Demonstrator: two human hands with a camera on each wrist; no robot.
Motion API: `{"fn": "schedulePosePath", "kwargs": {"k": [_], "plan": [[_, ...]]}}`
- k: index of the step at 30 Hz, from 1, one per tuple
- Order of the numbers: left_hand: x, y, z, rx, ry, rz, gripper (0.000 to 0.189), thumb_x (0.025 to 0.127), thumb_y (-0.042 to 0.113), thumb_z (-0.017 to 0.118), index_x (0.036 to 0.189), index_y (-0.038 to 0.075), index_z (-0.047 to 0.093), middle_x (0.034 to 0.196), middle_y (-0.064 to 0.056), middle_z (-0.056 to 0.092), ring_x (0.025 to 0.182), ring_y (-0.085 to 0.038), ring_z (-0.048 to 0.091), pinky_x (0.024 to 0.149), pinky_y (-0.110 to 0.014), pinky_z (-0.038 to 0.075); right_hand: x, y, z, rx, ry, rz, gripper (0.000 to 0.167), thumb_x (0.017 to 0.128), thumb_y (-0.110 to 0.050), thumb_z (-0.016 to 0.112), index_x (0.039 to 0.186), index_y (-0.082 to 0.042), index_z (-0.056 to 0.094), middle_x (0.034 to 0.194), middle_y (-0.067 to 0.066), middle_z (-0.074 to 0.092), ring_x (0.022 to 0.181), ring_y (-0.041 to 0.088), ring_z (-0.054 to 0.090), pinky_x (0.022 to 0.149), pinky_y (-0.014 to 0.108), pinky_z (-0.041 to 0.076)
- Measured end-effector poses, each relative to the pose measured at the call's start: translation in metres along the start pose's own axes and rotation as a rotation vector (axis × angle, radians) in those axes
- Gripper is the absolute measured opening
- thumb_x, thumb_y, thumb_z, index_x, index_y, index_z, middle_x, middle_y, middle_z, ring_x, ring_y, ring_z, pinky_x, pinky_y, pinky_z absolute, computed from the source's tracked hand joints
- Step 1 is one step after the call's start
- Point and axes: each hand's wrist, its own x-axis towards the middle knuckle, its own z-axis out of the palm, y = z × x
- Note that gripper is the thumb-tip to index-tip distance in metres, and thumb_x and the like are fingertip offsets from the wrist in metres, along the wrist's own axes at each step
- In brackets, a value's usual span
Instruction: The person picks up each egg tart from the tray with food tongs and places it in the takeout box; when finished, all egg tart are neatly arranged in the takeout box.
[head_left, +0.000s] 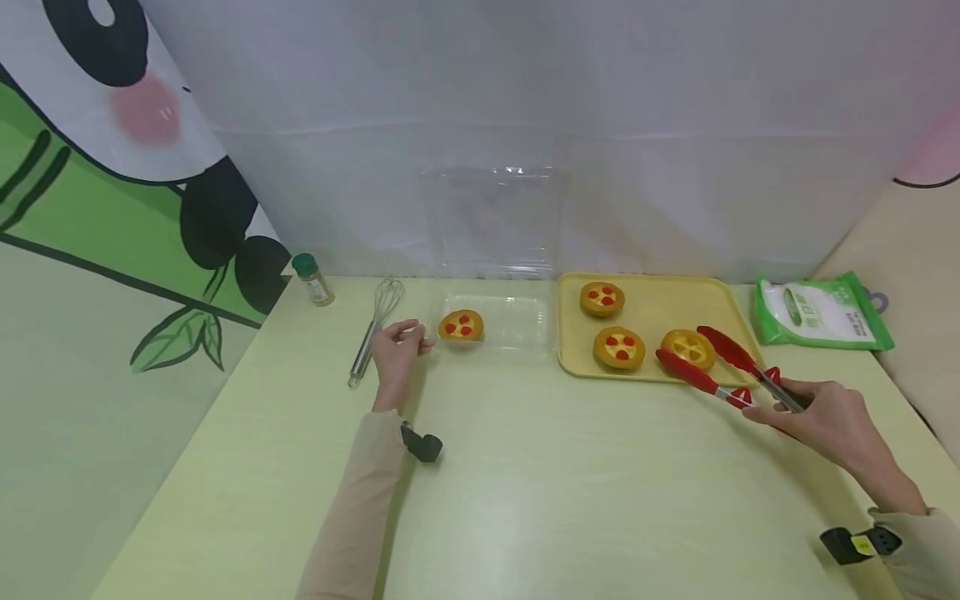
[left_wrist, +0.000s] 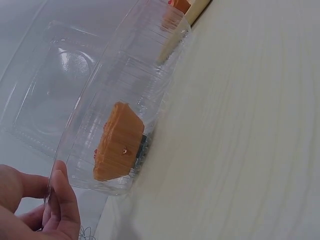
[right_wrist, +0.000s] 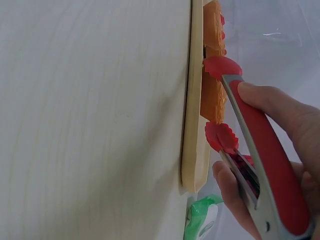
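Observation:
My right hand (head_left: 832,421) holds a pair of red-tipped tongs (right_wrist: 270,170). The spread tips stand on either side of a yellow-topped tart (head_left: 688,348) at the tray's front right. Two tarts with red pieces, one at the back (head_left: 602,298) and one in front (head_left: 619,347), sit left of it on the yellow tray (head_left: 660,287). My left hand (head_left: 397,354) pinches the near left rim of a clear plastic box (left_wrist: 75,115), whose lid (head_left: 495,217) stands raised behind. One red-dotted tart (left_wrist: 120,145) lies at the left inside that box.
A metal whisk (head_left: 375,329) lies just left of my left hand, with a green-capped jar (head_left: 312,279) beyond it. Right of the tray is a green and white packet (head_left: 821,312). A pale curtain (head_left: 637,192) hangs behind the table (head_left: 570,483).

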Motion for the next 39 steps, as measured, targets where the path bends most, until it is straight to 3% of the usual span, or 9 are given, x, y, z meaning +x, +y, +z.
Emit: {"fn": "schedulePosePath", "kwargs": {"k": [4,9,18,24,27,32,39], "plan": [[-0.001,0.0,0.0,0.027,0.0,-0.005,0.03,0.093,0.001,0.061,0.119,-0.014,0.059,0.082,-0.006,0.057,0.056,-0.004,0.064,0.06,-0.015,0.059,0.001,-0.001,0.001,-0.002,-0.018,-0.007,0.077,0.081,-0.05,0.076,0.123,0.013,0.06,0.056,-0.001,0.051,0.048,0.011,0.04,0.039,0.025,0.029],[-0.001,0.0,0.0,0.048,0.006,0.001,0.03,0.093,0.002,0.061,0.119,-0.012,0.06,0.083,-0.007,0.057,0.057,-0.004,0.064,0.061,-0.015,0.06,0.0,-0.003,0.003,-0.006,-0.02,-0.014,0.077,0.082,-0.049,0.075,0.125,0.013,0.058,0.054,-0.002,0.041,0.048,0.012,0.036,0.038,0.025,0.028],[-0.002,0.0,0.0,0.035,0.008,0.012,0.03,0.093,0.0,0.061,0.119,-0.014,0.06,0.081,-0.006,0.057,0.056,-0.003,0.064,0.059,-0.015,0.059,-0.002,-0.003,0.004,0.026,0.004,0.004,0.076,0.082,-0.048,0.075,0.126,0.012,0.057,0.055,-0.002,0.04,0.047,0.013,0.034,0.038,0.026,0.027],[-0.001,-0.002,0.0,0.043,0.002,0.019,0.03,0.093,0.001,0.061,0.12,-0.014,0.059,0.086,-0.013,0.059,0.055,-0.003,0.064,0.059,-0.014,0.059,-0.003,-0.007,0.002,0.045,0.041,0.006,0.073,0.082,-0.047,0.076,0.125,0.009,0.059,0.061,0.0,0.038,0.054,0.014,0.033,0.041,0.027,0.025],[0.0,-0.004,0.0,0.052,0.003,0.022,0.03,0.094,0.002,0.061,0.12,-0.013,0.059,0.087,-0.013,0.06,0.056,-0.003,0.064,0.058,-0.014,0.059,-0.003,-0.01,0.0,0.058,0.048,0.014,0.073,0.082,-0.047,0.076,0.127,0.008,0.058,0.065,0.002,0.04,0.057,0.016,0.035,0.041,0.028,0.025],[0.0,-0.004,0.0,0.064,0.011,0.019,0.029,0.094,0.003,0.061,0.119,-0.012,0.06,0.088,-0.015,0.06,0.055,-0.002,0.063,0.058,-0.013,0.058,-0.003,-0.018,-0.003,0.1,0.047,0.037,0.074,0.082,-0.049,0.075,0.129,0.006,0.057,0.079,0.01,0.057,0.06,0.018,0.037,0.041,0.029,0.026],[-0.001,-0.003,0.0,0.056,0.001,0.021,0.03,0.094,0.003,0.06,0.12,-0.013,0.059,0.093,-0.021,0.061,0.056,-0.003,0.063,0.058,-0.013,0.058,-0.002,-0.032,-0.006,0.154,0.032,0.008,0.068,0.084,-0.047,0.074,0.129,0.002,0.06,0.092,0.014,0.065,0.063,0.018,0.041,0.042,0.03,0.028]]}}
